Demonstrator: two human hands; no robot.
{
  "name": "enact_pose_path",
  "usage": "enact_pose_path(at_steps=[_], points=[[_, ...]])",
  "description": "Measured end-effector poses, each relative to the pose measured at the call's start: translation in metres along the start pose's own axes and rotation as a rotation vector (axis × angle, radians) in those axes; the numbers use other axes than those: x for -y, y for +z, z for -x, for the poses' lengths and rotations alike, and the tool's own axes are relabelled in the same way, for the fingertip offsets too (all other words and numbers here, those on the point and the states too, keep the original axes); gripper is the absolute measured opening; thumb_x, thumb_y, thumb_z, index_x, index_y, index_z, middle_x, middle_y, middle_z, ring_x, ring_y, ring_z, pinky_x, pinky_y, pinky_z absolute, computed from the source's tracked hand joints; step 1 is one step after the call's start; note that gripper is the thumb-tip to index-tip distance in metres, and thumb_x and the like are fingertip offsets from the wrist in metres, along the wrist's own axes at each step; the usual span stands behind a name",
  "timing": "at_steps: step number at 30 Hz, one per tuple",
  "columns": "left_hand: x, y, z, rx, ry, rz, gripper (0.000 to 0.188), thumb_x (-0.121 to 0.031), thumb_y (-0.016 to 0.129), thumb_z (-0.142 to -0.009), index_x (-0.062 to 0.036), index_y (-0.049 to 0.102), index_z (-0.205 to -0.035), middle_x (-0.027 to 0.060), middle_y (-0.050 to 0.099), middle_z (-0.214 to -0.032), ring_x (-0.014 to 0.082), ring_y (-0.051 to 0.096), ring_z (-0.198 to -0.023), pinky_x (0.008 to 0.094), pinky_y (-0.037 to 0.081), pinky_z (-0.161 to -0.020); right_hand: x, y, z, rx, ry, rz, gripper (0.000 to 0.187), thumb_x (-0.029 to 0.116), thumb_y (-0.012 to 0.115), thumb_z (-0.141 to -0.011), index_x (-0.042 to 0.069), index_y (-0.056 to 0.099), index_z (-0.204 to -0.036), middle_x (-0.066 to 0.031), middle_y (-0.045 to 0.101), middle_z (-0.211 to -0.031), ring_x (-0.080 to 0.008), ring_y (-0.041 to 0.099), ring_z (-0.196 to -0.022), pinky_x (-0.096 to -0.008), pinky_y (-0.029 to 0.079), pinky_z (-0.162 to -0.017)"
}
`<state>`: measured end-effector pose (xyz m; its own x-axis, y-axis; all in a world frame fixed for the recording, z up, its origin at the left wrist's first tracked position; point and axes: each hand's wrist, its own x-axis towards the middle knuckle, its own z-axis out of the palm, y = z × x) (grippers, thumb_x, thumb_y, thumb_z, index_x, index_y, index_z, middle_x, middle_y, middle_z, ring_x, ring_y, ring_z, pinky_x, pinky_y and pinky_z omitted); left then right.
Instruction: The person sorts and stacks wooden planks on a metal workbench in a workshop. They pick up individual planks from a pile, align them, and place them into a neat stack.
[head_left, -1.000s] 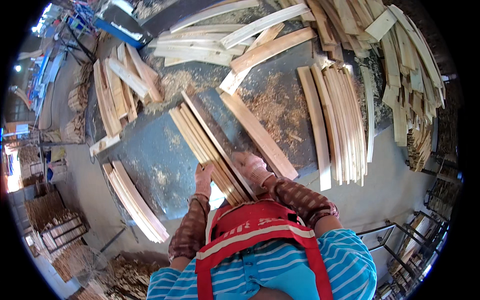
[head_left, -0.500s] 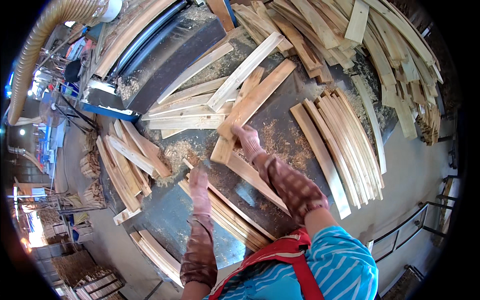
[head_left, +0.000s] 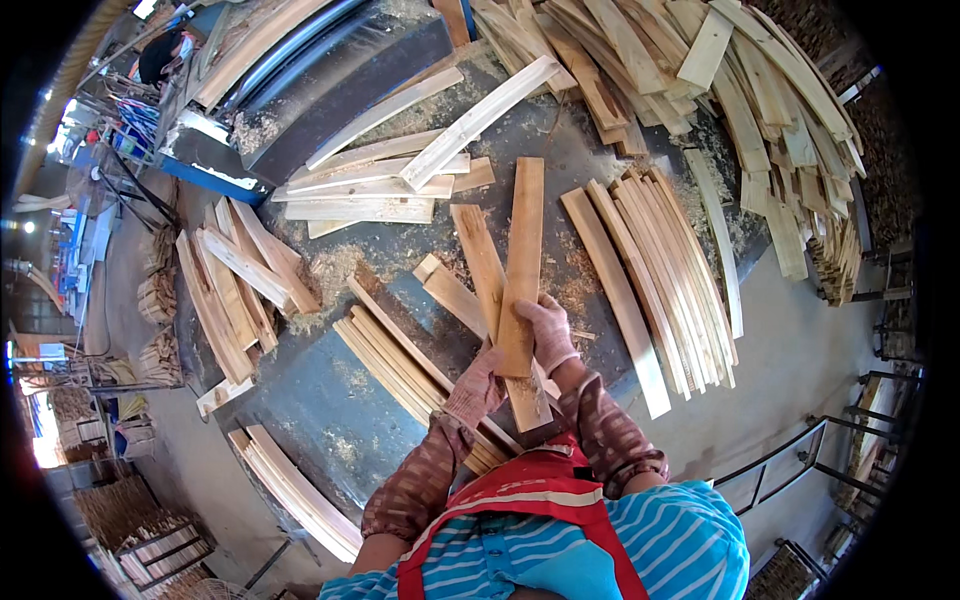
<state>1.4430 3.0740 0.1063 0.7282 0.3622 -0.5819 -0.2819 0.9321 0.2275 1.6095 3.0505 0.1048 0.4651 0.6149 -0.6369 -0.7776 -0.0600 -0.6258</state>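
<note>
Two wooden boards cross in front of me. The upper board (head_left: 526, 230) points away from me, and my right hand (head_left: 550, 332) grips its right edge near the close end, thumb on top. Beneath it slants the lower board (head_left: 478, 245), whose near end reaches almost to my red apron. My left hand (head_left: 474, 388) is closed at the left edges of both, around the lower board; its fingertips are partly hidden. Both hands wear pale pinkish gloves. Another board (head_left: 452, 296) lies under these two on the dark table (head_left: 330, 410).
Right of my hands stands a row of slats (head_left: 665, 285) on edge. A smaller row (head_left: 385, 365) is at the left. Loose boards (head_left: 375, 195) lie beyond, before a dark machine (head_left: 340, 85). A large board pile (head_left: 740, 110) fills the far right. Sawdust is scattered about.
Both hands came together nearer my body. The right hand brought the upper board closer and turned it more upright; the lower board came too. The left hand moved right from the slat row to the boards.
</note>
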Motion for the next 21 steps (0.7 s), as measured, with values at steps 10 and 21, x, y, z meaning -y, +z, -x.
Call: enact_pose_path(at_steps=[10, 21], points=[[-0.046, -0.002, 0.076, -0.162, 0.240, -0.412, 0.079, 0.011, 0.051, -0.081, -0.0062, 0.033, -0.156, 0.0090, 0.062, -0.131, 0.0218, 0.064, -0.113, 0.0370, 0.056, -0.096, 0.015, -0.033, 0.087, 0.053, -0.158, 0.658, 0.031, 0.011, 0.069, -0.086, 0.000, 0.067, -0.114, -0.0015, 0.068, -0.088, -0.0097, 0.062, -0.079, -0.0252, 0.051, -0.069], [-0.076, -0.067, 0.177, -0.240, 0.423, -0.554, 0.070, 0.006, 0.062, -0.084, 0.0003, 0.042, -0.150, 0.0076, 0.059, -0.138, 0.0201, 0.059, -0.121, 0.0325, 0.046, -0.104, -0.079, -0.041, 0.100, 0.401, -0.470, 1.074, 0.028, 0.010, 0.063, -0.090, 0.004, 0.063, -0.117, -0.0211, 0.067, -0.110, -0.0405, 0.065, -0.102, -0.0417, 0.053, -0.088]])
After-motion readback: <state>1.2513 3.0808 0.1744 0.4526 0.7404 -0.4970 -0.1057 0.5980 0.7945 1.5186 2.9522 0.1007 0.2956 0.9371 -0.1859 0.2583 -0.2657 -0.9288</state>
